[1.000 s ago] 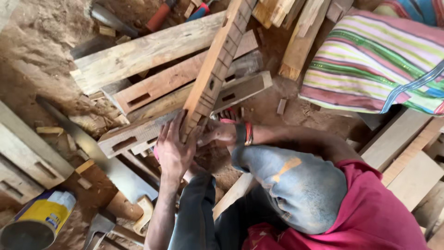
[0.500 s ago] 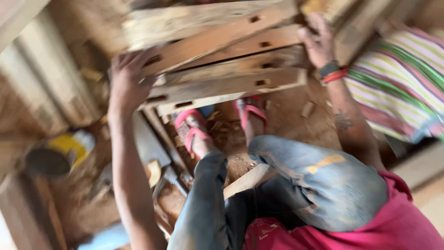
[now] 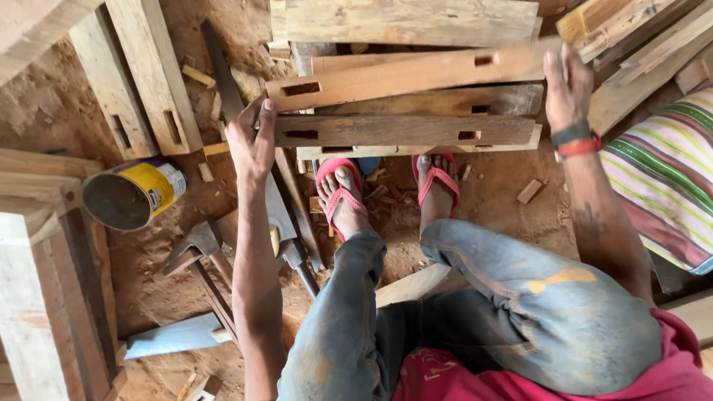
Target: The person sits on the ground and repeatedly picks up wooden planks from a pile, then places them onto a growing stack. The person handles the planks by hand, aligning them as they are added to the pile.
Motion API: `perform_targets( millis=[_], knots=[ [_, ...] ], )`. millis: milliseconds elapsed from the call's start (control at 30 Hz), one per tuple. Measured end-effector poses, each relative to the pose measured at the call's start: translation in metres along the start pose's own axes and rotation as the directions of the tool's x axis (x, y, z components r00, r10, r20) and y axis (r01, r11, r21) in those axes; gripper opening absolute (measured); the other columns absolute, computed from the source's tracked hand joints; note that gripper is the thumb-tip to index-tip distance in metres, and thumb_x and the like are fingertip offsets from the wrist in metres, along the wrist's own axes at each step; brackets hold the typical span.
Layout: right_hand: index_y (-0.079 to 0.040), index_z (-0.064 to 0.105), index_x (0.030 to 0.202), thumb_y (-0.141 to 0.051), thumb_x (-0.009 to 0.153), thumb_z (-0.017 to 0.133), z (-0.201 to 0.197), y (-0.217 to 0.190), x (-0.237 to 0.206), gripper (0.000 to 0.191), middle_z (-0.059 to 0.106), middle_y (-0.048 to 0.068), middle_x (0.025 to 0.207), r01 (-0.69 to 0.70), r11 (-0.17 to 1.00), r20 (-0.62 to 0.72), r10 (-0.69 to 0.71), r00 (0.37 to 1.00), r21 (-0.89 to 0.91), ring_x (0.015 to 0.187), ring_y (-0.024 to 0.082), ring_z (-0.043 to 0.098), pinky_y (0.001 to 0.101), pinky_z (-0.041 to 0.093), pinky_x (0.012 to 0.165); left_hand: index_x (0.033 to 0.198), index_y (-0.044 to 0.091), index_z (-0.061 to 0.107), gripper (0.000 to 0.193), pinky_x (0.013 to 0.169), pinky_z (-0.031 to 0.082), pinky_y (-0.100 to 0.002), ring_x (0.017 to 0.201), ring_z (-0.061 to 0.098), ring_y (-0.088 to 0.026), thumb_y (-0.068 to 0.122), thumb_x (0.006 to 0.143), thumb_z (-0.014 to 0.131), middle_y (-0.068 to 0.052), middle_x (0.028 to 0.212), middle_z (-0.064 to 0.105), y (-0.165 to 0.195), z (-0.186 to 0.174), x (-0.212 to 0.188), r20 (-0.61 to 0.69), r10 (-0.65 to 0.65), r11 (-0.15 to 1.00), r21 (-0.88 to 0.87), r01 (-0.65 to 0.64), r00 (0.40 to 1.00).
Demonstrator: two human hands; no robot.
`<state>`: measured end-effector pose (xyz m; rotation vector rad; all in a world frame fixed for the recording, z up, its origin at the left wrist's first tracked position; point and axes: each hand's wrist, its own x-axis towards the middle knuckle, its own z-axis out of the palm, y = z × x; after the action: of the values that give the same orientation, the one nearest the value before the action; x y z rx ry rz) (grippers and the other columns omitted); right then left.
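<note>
Above the sandalled feet (image 3: 386, 193), the left hand (image 3: 251, 141) and right hand (image 3: 568, 89) gripped opposite ends of a mortised plank (image 3: 408, 74), fingers curled around it.

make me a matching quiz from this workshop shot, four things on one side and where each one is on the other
Things:
1. left hand
2. right hand
3. yellow tin can
4. striped cloth

Places:
A. at the right end of the mortised rail
B. on its side on the dirt floor, at the left
C. at the left end of the rails
D. at the right edge, beside the right forearm

Pairs: 1-C, 2-A, 3-B, 4-D
</note>
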<state>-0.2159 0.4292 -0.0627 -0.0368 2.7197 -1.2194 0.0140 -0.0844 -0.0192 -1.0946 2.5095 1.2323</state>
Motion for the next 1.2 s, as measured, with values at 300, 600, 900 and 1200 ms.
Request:
perform_targets(
  millis=[300, 600, 900, 1200],
  knots=[
    [-0.004, 0.061, 0.143, -0.033, 0.109, 0.071, 0.011, 0.024, -0.089, 0.046, 0.068, 0.006, 0.11, -0.008, 0.986, 0.003, 0.008, 1.0, 0.164, 0.096, 0.014, 0.065, 0.0297, 0.055, 0.087, 0.139, -0.009, 0.058, 0.054, 0.113, 0.046, -0.042, 0.134, 0.06, -0.033, 0.03, 0.104, 0.068, -0.029, 0.139, 0.063, 0.006, 0.006, -0.037, -0.163, 0.279, 0.906, -0.282, -0.316, 0.946],
    [-0.001, 0.069, 0.137, -0.026, 0.094, 0.085, 0.03, 0.019, -0.099, 0.052, 0.066, 0.003, 0.102, -0.139, 0.921, -0.167, 0.212, 0.963, 0.363, 0.091, 0.011, 0.056, 0.0249, 0.048, 0.081, 0.149, -0.01, 0.052, 0.06, 0.107, 0.054, -0.034, 0.122, 0.064, -0.025, 0.007, 0.099, 0.081, -0.024, 0.138, 0.066, 0.037, 0.023, -0.08, -0.308, 0.273, 0.842, -0.381, -0.381, 0.911],
    [0.001, 0.062, 0.138, -0.03, 0.095, 0.079, 0.017, 0.012, -0.099, 0.056, 0.067, 0.018, 0.135, -0.19, 0.969, -0.14, 0.213, 0.967, 0.157, 0.124, 0.023, 0.065, 0.0369, 0.051, 0.108, 0.141, -0.009, 0.056, 0.069, 0.078, 0.062, -0.043, 0.08, 0.071, -0.031, 0.032, 0.09, 0.079, -0.023, 0.111, 0.076, 0.023, 0.034, -0.061, -0.261, 0.121, 0.965, -0.197, -0.175, 0.958],
    [0.002, 0.065, 0.134, -0.029, 0.094, 0.079, 0.036, 0.02, -0.108, 0.052, 0.072, 0.011, 0.125, -0.147, 0.874, -0.199, 0.264, 0.944, 0.464, 0.113, 0.018, 0.066, 0.0307, 0.053, 0.101, 0.14, -0.015, 0.058, 0.072, 0.103, 0.058, -0.05, 0.109, 0.073, -0.034, 0.037, 0.098, 0.083, -0.026, 0.119, 0.073, 0.011, 0.037, -0.065, -0.351, 0.313, 0.89, -0.216, -0.402, 0.883]
  ],
)
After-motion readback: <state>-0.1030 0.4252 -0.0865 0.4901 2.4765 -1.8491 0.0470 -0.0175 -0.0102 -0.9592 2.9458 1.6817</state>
